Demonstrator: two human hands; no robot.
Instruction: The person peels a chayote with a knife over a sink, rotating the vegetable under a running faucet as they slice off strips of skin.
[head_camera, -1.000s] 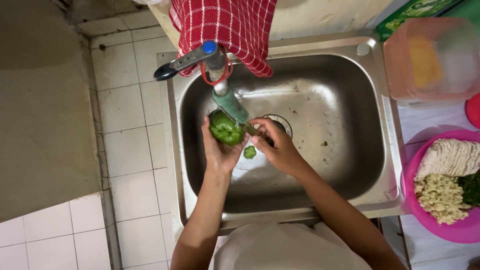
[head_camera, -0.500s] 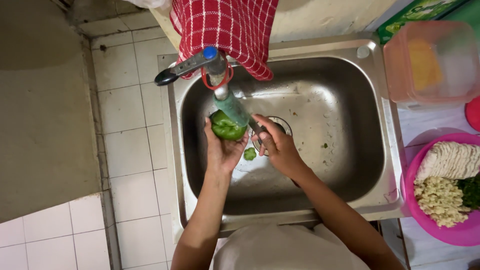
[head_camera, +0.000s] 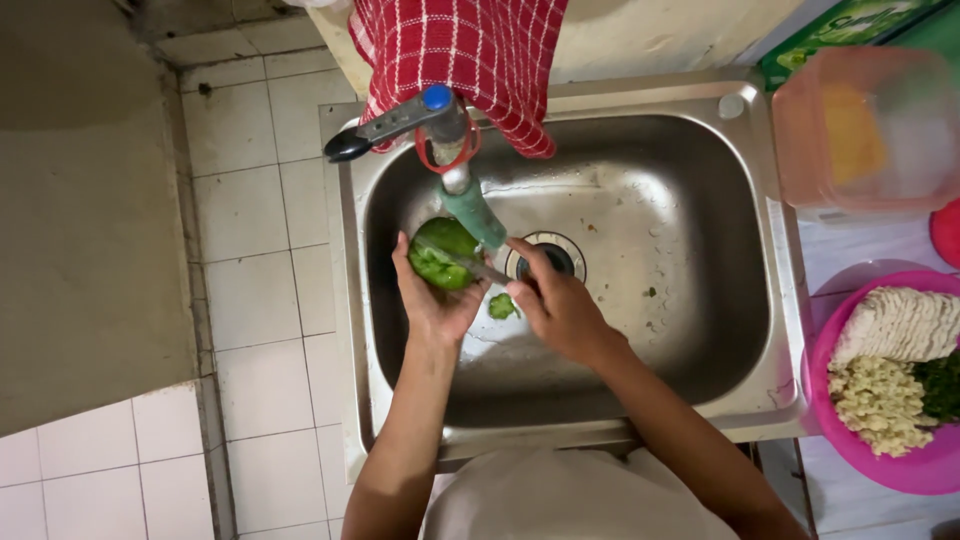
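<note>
Two hands over one big steel sink (head_camera: 700, 400), and that basin fills the middle of the view, white tiled floor to its left. At the far rim hangs a red checked cloth (head_camera: 470, 50); below it the tap (head_camera: 455, 165) points down into the basin. Off to the right, on the surface, a clear tub with a pink lid (head_camera: 870, 130), and nearer, a pink bowl (head_camera: 900, 470) of noodles and greens.

Now the action: left hand (head_camera: 435, 305) cups a green vegetable (head_camera: 445, 255) from below, fingers curled up round its left side, a firm closed grip, right under the spout. Right hand (head_camera: 560, 305) sits just to the right, touching distance, grip closed on a thin blade-like tool (head_camera: 480, 268) — hard to make out. Its long axis runs leftward from the right hand straight onto the vegetable. So the vegetable lies left of the right hand, held by the left. A small green scrap (head_camera: 501, 306) lies on the sink floor between the two wrists, near the drain (head_camera: 545, 258).
</note>
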